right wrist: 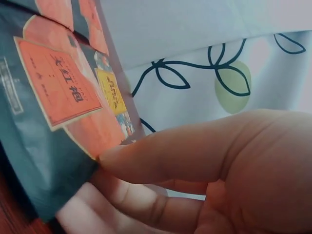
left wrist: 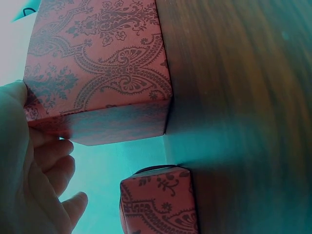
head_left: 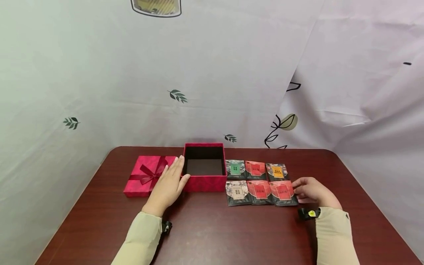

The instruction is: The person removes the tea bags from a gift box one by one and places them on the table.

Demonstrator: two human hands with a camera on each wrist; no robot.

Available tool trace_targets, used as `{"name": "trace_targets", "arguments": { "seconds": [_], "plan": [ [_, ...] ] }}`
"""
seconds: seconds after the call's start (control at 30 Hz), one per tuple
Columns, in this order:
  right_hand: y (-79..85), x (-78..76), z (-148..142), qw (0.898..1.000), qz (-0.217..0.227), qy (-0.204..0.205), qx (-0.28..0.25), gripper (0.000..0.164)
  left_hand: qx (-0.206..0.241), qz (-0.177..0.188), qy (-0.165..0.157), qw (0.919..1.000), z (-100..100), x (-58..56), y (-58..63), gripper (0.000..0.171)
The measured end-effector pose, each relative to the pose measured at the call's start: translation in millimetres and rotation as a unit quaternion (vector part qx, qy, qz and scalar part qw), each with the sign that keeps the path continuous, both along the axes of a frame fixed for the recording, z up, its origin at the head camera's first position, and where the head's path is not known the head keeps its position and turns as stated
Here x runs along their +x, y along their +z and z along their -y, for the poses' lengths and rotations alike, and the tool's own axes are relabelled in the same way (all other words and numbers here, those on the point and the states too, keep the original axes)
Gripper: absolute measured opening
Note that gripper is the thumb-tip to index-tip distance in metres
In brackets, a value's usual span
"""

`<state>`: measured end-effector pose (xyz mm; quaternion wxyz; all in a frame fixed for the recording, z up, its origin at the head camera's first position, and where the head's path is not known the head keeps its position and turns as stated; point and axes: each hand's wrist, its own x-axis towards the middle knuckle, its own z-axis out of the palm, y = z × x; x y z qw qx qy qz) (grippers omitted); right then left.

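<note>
My left hand (head_left: 168,187) lies with straight fingers against the left side of an open red gift box (head_left: 205,184), which has a dark interior. In the left wrist view its fingertips touch the patterned box wall (left wrist: 97,58). To the left sits the box's red lid (head_left: 139,171) with a ribbon bow, partly behind that hand. On the right, my right hand (head_left: 313,191) pinches the edge of a red-and-black tea sachet (head_left: 283,192) at the near right corner of the sachet group. The right wrist view has the thumb on the sachet's edge (right wrist: 63,83) and fingers beneath.
Beside the held sachet are another red sachet (head_left: 259,190) and a beige one (head_left: 237,191). Behind them lie a green-labelled sachet (head_left: 235,169), a red sachet (head_left: 255,170) and a yellow-labelled one (head_left: 277,171). The brown table (head_left: 228,235) meets a white curtain (head_left: 205,73) at the back.
</note>
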<state>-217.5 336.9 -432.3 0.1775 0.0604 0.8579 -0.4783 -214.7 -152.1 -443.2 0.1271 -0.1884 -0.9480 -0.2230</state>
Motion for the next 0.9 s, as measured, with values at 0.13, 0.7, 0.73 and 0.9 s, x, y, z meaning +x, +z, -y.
{"name": "trace_targets", "arguments": {
  "seconds": [0.13,0.7,0.73,0.9],
  "plan": [
    [1.3,-0.2,2.1,1.0,-0.003,-0.011,0.023,0.022,0.003,-0.003,0.0,1.0,-0.7,0.0,-0.1,0.069],
    [-12.9,-13.1,25.3,0.99,-0.102,-0.062,0.071,0.026,0.014,0.021,-0.008,0.9996,7.8,-1.7,-2.6,0.071],
    [-13.8,-14.3,27.9,0.988,-0.116,-0.065,0.074,0.026,0.016,0.022,-0.009,0.9996,9.3,-1.8,-2.6,0.071],
    [-17.5,-18.2,39.1,0.97,-0.22,-0.077,0.071,0.025,0.022,0.005,-0.012,0.9997,19.1,-1.7,-2.8,0.063]
  ]
}}
